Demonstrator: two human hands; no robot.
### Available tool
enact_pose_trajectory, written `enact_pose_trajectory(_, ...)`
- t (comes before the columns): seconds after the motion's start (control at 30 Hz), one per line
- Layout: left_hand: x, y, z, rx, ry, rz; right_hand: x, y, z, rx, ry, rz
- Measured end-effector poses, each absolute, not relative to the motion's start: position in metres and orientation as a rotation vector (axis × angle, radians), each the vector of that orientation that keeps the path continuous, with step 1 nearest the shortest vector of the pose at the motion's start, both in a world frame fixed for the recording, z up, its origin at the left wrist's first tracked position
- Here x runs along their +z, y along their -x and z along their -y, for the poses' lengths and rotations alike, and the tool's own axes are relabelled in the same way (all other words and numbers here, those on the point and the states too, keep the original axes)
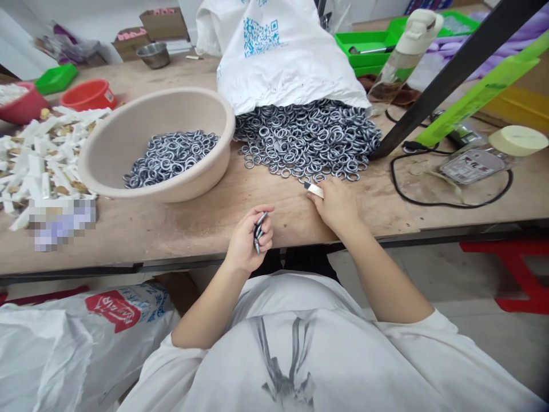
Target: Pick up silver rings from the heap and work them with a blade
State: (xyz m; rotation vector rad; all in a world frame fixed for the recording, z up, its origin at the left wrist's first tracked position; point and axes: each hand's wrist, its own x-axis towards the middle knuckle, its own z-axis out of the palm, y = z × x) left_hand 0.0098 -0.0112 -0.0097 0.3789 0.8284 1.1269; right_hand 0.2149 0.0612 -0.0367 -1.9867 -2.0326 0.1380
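Observation:
My left hand (251, 237) is closed around several dark grey metal rings (259, 229) near the table's front edge. At the front of a heap of the same rings (304, 137), my right hand (338, 206) grips a short white piece with a dark tip (314, 190); its exact kind is unclear. The tip lies close to the outermost rings, and I cannot tell if it touches one. The heap spreads from under the mouth of a white sack (291, 63). More rings (175, 157) lie inside a large beige basin (156, 114) to the left.
White strips (38, 154) cover the table's left side, near a red bowl (88, 94). On the right are a slanting dark post (454, 74), a black cord (450, 203), a clear jar (476, 163) and a bottle (398, 63). Green trays (369, 43) stand behind.

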Motion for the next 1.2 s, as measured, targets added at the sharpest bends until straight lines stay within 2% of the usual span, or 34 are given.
enact_pose_trajectory(0.1,-0.009,-0.008,0.008,1.122,-0.277,-0.837,-0.035,-0.214,-0.064,0.209,1.907,2.03)
enact_pose_trajectory(0.17,-0.009,-0.009,0.007,1.113,-0.245,-0.847,-0.032,-0.213,-0.064,0.364,1.75,1.965)
enact_pose_trajectory(0.33,-0.015,-0.021,0.009,1.08,-0.391,-0.868,-0.023,-0.194,-0.047,1.189,1.134,1.663)
enact_pose_trajectory(0.43,-0.016,-0.027,0.012,0.966,-0.489,-0.834,-0.021,-0.179,-0.035,1.413,0.943,1.566)
enact_pose_trajectory(0.73,-0.015,-0.031,0.017,1.043,-0.623,-0.853,-0.019,-0.174,-0.022,1.184,0.895,1.615)
enact_pose_trajectory(0.9,-0.017,-0.034,0.019,1.09,-0.677,-0.863,-0.014,-0.174,-0.021,1.226,0.991,1.55)
enact_pose_trajectory(1.1,-0.015,-0.028,0.017,1.156,-0.68,-0.868,-0.005,-0.187,-0.01,0.782,0.982,2.039)
enact_pose_trajectory(1.2,-0.017,-0.026,0.016,1.157,-0.68,-0.877,-0.004,-0.187,-0.004,0.662,0.981,2.114)
